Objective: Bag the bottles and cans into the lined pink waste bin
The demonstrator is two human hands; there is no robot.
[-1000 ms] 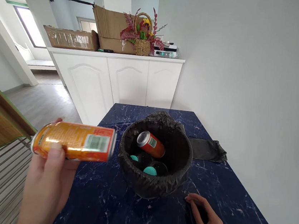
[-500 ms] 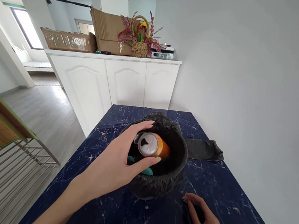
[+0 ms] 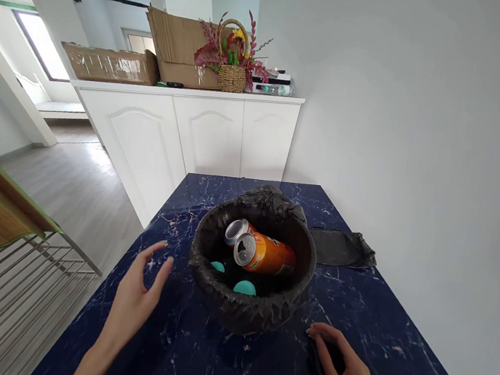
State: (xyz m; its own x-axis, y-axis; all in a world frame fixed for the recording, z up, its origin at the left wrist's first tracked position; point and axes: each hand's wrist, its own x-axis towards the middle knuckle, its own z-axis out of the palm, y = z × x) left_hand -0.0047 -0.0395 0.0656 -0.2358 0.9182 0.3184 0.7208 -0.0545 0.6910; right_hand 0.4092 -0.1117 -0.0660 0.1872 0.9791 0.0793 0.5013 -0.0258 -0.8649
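Observation:
A bin lined with a black plastic bag point(image 3: 246, 318) stands on the dark blue marbled table. Inside lies an orange drink can point(image 3: 273, 255), tilted with its opened top facing me. Behind it is a second can point(image 3: 236, 230), mostly hidden. Two teal round caps point(image 3: 245, 287) show lower in the bin. My left hand point(image 3: 139, 292) is left of the bin, above the table, fingers apart and holding nothing. On the right, my right hand point(image 3: 342, 366) rests low near the table, thumb and fingertips together; a dark patch lies beneath it, and whether it holds anything is unclear.
A folded black plastic bag point(image 3: 342, 248) lies on the table point(image 3: 194, 356) right of the bin, near the wall. Beyond the table, a white cabinet point(image 3: 211, 132) carries cardboard boxes and a flower basket point(image 3: 232, 78). A metal rack point(image 3: 16, 293) stands at left.
My left hand has let go of the orange can and drawn back left, out of the bin. The can now lies in the bin beside the other can. My right hand stays put.

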